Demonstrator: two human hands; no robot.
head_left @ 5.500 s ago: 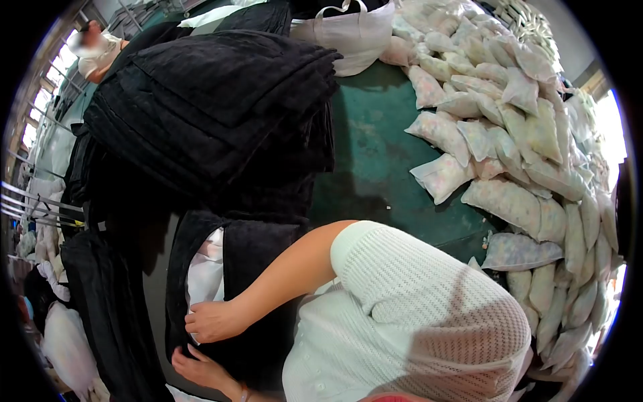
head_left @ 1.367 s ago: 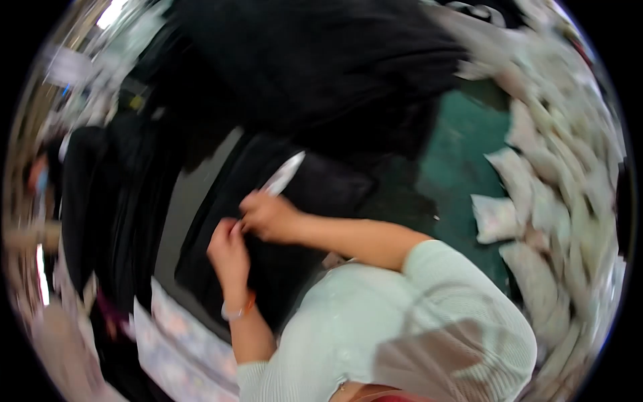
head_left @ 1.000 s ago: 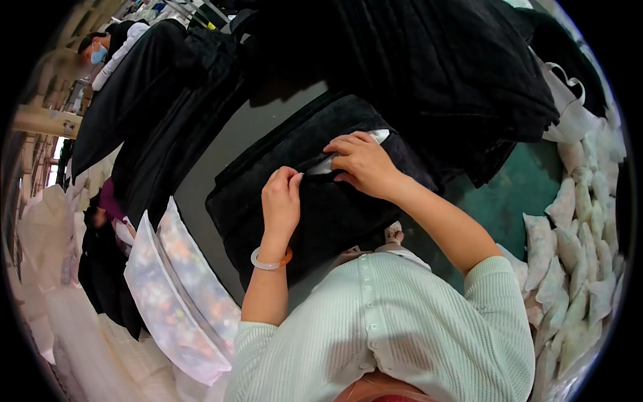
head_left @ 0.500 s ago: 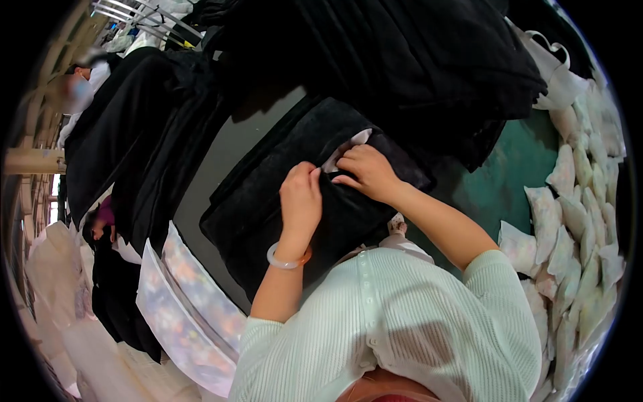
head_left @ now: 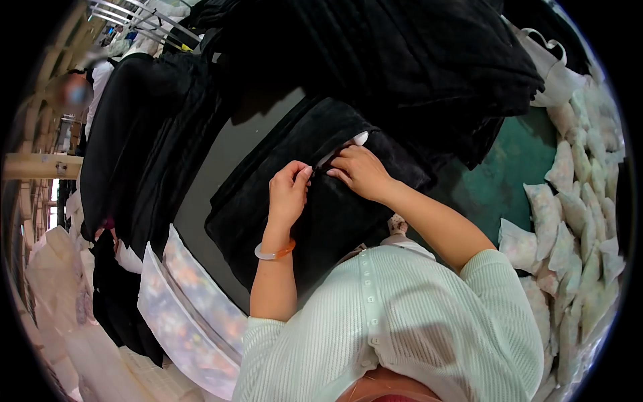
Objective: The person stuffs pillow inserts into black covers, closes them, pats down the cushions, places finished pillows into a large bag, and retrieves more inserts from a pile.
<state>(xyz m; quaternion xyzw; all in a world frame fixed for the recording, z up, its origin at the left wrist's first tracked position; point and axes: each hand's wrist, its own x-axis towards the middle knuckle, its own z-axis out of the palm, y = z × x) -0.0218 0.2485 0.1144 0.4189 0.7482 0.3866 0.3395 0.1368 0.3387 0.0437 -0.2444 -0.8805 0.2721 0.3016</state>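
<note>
A black plush cover (head_left: pixel 268 208) lies across the grey surface in front of me, with a slit along its upper side. White material (head_left: pixel 360 139) shows through that slit. My left hand (head_left: pixel 288 194) is closed in a pinch at the left end of the slit, on the dark edge; any zipper pull there is too small to make out. Close beside it, my right hand (head_left: pixel 362 173) has its fingers bent over the slit and its thumb and fingertips gripping the edge. Its palm hides part of the white material.
Black fabric is piled high (head_left: pixel 415 60) beyond the cover. More black pieces (head_left: pixel 147 134) hang at the left, near a person (head_left: pixel 77 94). Patterned pale panels (head_left: pixel 194 308) stand at lower left. Stuffed white packets (head_left: pixel 569 228) line the right side, above green floor (head_left: pixel 516 167).
My left hand has shifted slightly left and turned, its pinch now plainer. The right hand has slid a little left along the slit, and less white shows. The person at left has moved.
</note>
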